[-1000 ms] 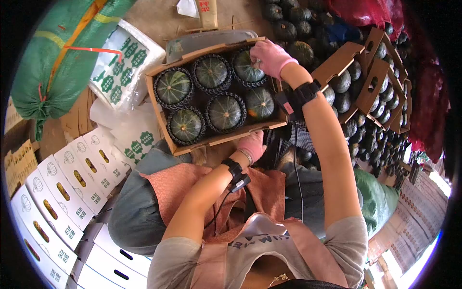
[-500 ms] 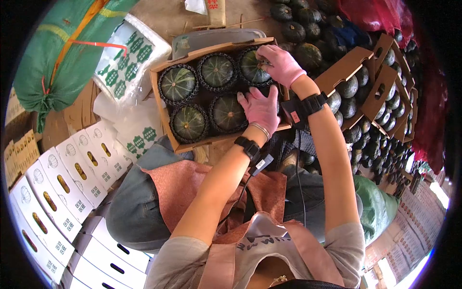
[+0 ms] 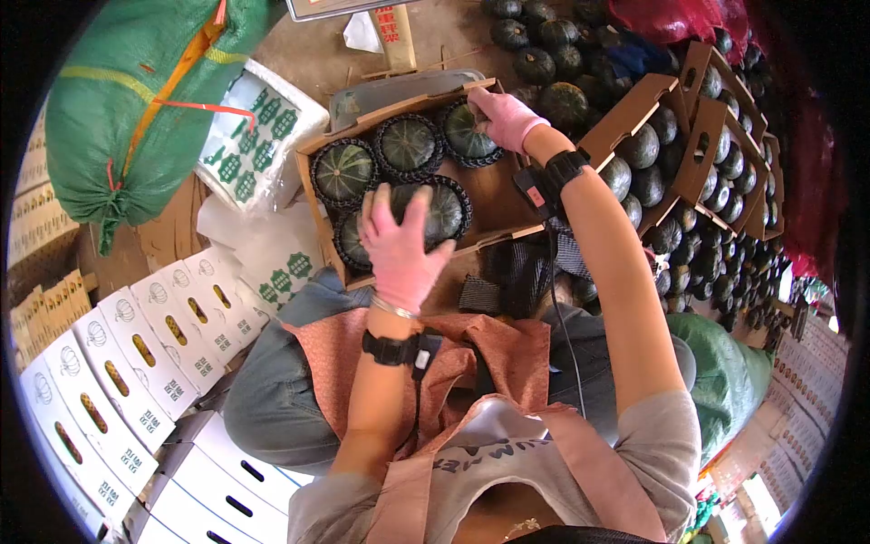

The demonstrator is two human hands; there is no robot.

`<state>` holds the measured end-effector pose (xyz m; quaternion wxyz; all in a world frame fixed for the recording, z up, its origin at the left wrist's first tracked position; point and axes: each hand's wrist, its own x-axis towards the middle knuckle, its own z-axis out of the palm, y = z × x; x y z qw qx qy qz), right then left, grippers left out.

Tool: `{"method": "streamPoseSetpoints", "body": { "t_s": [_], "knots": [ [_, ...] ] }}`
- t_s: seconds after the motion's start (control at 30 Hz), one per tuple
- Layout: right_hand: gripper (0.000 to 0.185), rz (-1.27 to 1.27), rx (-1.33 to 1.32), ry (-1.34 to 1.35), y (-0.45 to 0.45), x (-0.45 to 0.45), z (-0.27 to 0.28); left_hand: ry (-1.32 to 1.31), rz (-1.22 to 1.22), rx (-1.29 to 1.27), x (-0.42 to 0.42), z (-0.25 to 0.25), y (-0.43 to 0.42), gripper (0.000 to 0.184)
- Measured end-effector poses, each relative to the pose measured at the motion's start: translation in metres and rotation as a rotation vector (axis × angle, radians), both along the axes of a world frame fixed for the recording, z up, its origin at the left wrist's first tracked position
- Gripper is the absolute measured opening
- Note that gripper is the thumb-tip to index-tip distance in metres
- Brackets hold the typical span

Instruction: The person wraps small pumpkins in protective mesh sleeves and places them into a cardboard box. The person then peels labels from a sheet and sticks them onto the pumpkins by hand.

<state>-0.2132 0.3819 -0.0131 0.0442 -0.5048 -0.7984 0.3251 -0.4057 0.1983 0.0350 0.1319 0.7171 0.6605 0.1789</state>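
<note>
An open cardboard box [image 3: 306, 181] sits before me, holding netted green pumpkins: three along the far row, such as one at the left [image 3: 344, 171], and two in the near row. Its near right compartment shows bare cardboard. My left hand [image 3: 403, 254], in a pink glove, has its fingers spread around a dark green pumpkin [image 3: 405, 201] above the near row; the palm hides part of it. My right hand [image 3: 507, 120], also pink-gloved, is closed on the box's far right rim, beside the far right pumpkin [image 3: 469, 134].
A grey tub [image 3: 399, 91] lies behind the box. White printed cartons [image 3: 136, 344] stand at the left, below a green sack [image 3: 145, 100]. Loose pumpkins [image 3: 564, 104] and pumpkin-filled cardboard boxes [image 3: 625, 118] spread at the right. A striped cloth [image 3: 478, 295] is near my lap.
My left hand has moved left from the near right compartment, where the pumpkin is gone. My right hand has shifted slightly toward the box rim. The view has shifted a little.
</note>
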Motion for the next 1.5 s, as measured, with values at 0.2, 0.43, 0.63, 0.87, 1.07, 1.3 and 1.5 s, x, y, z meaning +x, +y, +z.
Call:
{"method": "streamPoseSetpoints", "body": {
  "t_s": [0.2,0.43,0.63,0.87,1.07,1.3,1.5],
  "knots": [
    [0.030,0.064,0.231,-0.186,-0.016,-0.010,-0.003,-0.594,-0.452,-0.322,0.067,-0.051,-0.053,0.032],
    [0.034,0.207,0.530,-0.298,-0.032,-0.016,-0.014,0.047,-0.204,-0.963,0.068,-0.131,-0.088,0.056],
    [0.014,-0.226,0.296,0.282,-0.037,-0.022,-0.003,-0.116,-0.005,-1.026,0.053,-0.175,-0.113,0.056],
    [0.008,-0.035,0.305,0.537,-0.163,-0.045,0.046,-0.230,-0.120,-0.914,0.058,-0.142,-0.108,0.025],
    [0.027,-0.189,0.129,0.058,-0.264,-0.007,0.010,-0.406,0.241,-0.529,0.000,-0.022,-0.115,0.034],
    [0.050,-0.308,-0.467,0.560,-0.301,-0.039,0.060,-0.686,0.325,-0.253,-0.018,0.003,-0.130,0.038],
    [0.042,-0.168,-0.262,1.176,-0.310,-0.041,0.045,-1.055,0.115,-0.510,0.002,0.061,-0.137,0.045]
  ]
}}
